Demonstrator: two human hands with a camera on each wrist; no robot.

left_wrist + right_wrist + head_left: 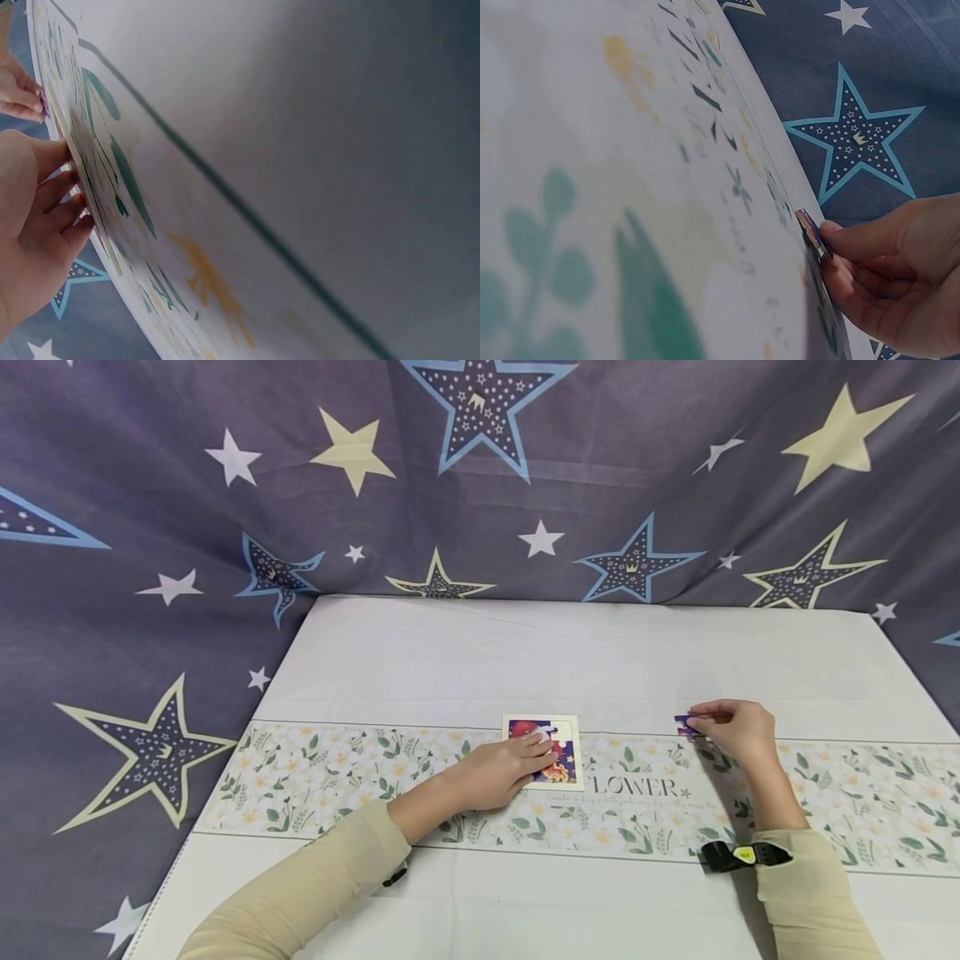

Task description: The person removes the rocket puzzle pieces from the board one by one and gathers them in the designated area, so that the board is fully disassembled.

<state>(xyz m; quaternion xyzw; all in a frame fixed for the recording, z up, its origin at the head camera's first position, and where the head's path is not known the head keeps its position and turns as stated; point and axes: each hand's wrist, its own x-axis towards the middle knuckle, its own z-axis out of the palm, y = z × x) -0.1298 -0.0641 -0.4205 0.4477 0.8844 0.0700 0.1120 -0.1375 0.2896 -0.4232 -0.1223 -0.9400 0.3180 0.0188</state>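
A small square jigsaw puzzle in a cream frame [580,760] lies on the patterned cloth in the head view, its picture purple and red. My left hand [498,774] rests on its left part, fingers extended over the picture and covering some of it. Off to the right, my right hand [738,732] pinches a purple jigsaw piece [682,725] between thumb and fingers. The right wrist view shows that jigsaw piece [811,231] edge-on, tilted close over the cloth. In the left wrist view, the fingertips of the left hand [37,217] touch the puzzle board [90,191].
A white tablecloth [562,652] with a floral band and the word FLOWER covers the table. Behind it and on the left hangs a dark curtain [465,518] with stars. A black strap [720,857] circles the right wrist.
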